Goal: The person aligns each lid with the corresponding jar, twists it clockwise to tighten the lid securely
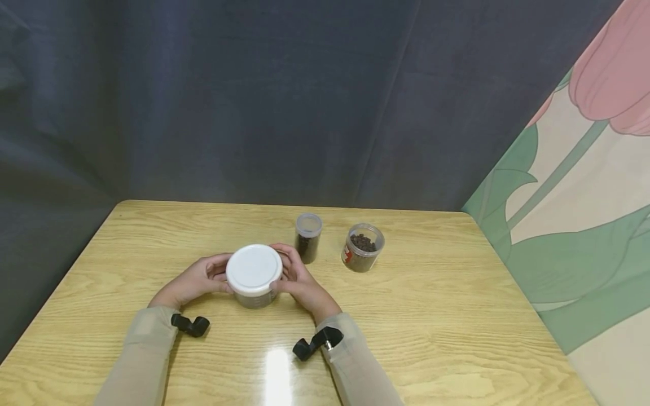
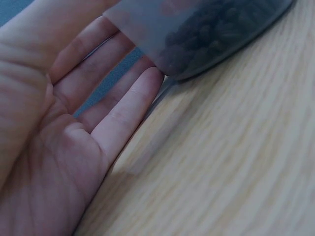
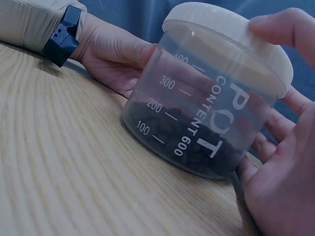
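Note:
A clear plastic jar (image 3: 197, 118) with a white lid (image 1: 254, 267) stands on the wooden table. Printed volume marks and "POT" run up its wall, and dark lumpy pieces fill its lower part. My left hand (image 1: 200, 277) holds the jar's body from the left, thumb at the near side and fingers behind. From the right, my right hand (image 1: 303, 285) grips it, with the thumb (image 3: 285, 30) against the lid's rim and the other fingers round the far side. The lid sits on the jar's top; whether it is screwed tight I cannot tell.
Behind my right hand stands a slim clear container (image 1: 307, 239) with a pale top and dark contents. To its right is a lidless wide clear jar (image 1: 361, 262) holding brown pieces. A dark curtain (image 1: 284, 113) hangs along the table's (image 1: 431, 316) back edge.

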### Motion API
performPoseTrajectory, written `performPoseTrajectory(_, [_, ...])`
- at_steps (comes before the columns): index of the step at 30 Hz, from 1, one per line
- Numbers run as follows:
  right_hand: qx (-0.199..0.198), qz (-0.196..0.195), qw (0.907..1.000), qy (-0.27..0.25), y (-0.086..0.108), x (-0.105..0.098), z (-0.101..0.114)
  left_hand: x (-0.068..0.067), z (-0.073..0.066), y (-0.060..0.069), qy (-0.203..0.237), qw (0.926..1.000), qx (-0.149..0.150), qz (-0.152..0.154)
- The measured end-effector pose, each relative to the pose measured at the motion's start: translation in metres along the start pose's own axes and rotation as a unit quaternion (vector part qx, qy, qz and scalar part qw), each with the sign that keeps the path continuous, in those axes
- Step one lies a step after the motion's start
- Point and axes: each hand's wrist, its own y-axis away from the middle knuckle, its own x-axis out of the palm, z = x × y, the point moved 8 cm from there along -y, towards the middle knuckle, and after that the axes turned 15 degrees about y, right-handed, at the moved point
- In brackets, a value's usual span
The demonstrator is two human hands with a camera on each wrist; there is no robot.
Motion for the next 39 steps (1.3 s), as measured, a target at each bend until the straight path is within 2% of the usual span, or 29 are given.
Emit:
performPoseTrajectory(6, [0.012,-0.003,0.9998,-0.018,-0.0001,-0.0004,-0.0032,0.0011,-0.0005,0.0003,0.0,1.0,0.008,0.003])
performPoseTrajectory(13, [0.017,-0.009,0.9998,-0.009,-0.0011,-0.0013,-0.0069,0.0016,-0.0006,-0.0002,-0.002,0.9998,0.017,0.007])
performPoseTrajectory(26, [-0.006,0.011,0.9999,-0.001,-0.0067,0.0047,-0.0003,0.0017,-0.0018,0.0002,-0.003,0.9999,0.012,0.002])
performPoseTrajectory(39, [-0.033,0.002,0.9994,-0.006,-0.0018,0.0013,0.001,0.0009,-0.0001,0.0003,0.004,1.0,0.005,0.0])
